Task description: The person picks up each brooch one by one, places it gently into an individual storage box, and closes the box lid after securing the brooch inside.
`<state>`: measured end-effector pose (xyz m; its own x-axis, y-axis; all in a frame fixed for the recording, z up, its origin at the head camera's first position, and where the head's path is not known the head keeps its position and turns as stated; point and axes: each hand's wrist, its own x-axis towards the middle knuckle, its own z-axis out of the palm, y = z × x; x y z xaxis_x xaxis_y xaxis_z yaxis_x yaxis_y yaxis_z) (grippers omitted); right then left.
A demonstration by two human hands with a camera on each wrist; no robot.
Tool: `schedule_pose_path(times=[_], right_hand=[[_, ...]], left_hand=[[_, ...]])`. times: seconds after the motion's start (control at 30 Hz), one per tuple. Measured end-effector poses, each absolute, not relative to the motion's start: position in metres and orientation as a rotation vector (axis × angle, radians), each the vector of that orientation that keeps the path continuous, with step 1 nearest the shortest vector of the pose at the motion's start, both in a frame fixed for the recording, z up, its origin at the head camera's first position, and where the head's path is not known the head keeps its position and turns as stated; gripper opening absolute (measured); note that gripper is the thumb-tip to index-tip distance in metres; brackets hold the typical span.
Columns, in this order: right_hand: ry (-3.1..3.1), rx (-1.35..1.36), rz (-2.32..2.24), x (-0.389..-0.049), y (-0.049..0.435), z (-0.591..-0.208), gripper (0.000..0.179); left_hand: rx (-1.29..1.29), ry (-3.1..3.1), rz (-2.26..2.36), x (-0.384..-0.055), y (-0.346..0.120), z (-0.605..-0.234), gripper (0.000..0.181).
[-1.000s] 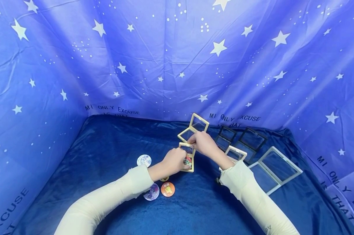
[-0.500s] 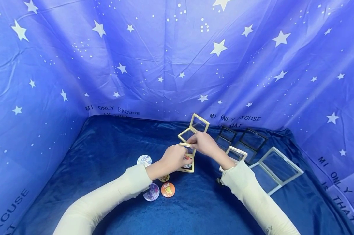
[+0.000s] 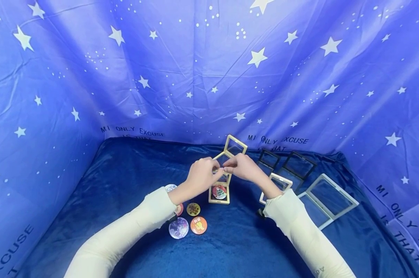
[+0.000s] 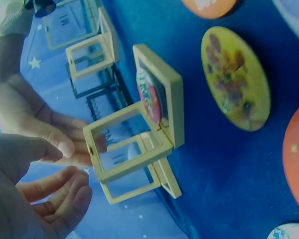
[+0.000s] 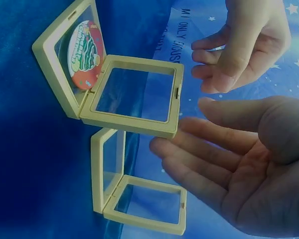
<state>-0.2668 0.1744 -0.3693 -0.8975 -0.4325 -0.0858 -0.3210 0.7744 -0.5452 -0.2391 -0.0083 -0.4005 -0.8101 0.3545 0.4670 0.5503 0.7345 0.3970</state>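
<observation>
A small cream display frame (image 3: 219, 201) stands hinged open on the blue cloth, its clear-windowed lid (image 5: 132, 127) raised. Inside its base lies a round red badge (image 3: 219, 192) with a green Christmas tree. My right hand (image 3: 242, 168) is at the lid's free edge; its fingertips overlap that edge from behind, while the thumb stands apart in the right wrist view. Close beside it my left hand (image 3: 200, 175) hovers with loosely bent fingers and nothing in them. A second open cream frame (image 3: 235, 144) stands just behind, partly covered by the hands.
Several round badges lie front left, among them a yellow one (image 3: 193, 209), an orange one (image 3: 198, 225) and a purple one (image 3: 178, 228). To the right stand open black frames (image 3: 298, 164), a pale cream frame (image 3: 280, 179) and a larger white frame (image 3: 334, 197). A starry curtain (image 3: 195, 77) encloses the cloth.
My left hand has withdrawn from the badge in the frame's base and risen toward the lid's top edge, uncovering the badge. My right hand stays near the lid.
</observation>
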Motion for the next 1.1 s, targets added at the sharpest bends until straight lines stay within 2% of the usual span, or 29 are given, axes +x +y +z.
schedule_pose_path(times=[0.33, 0.5, 0.57, 0.77, 1.1], right_hand=[[2.6, -0.3, -0.946, -0.271, 0.18, -0.373, 0.037], [2.479, -0.153, -1.039, -0.274, 0.182, -0.377, 0.045], [2.443, -0.118, -1.04, -0.275, 0.183, -0.378, 0.049], [2.394, -0.078, -1.011, -0.278, 0.182, -0.381, 0.053], [2.355, -0.102, -1.015, -0.275, 0.184, -0.384, 0.055]], left_hand=[[-0.491, -2.788, -0.832, -0.25, -0.011, -0.396, 0.032], [-0.429, -2.894, -0.949, -0.255, -0.011, -0.396, 0.032], [-0.414, -2.928, -0.986, -0.257, -0.011, -0.397, 0.038], [-0.361, -3.018, -1.092, -0.262, -0.013, -0.4, 0.056], [-0.297, -3.102, -1.176, -0.265, -0.017, -0.405, 0.062]])
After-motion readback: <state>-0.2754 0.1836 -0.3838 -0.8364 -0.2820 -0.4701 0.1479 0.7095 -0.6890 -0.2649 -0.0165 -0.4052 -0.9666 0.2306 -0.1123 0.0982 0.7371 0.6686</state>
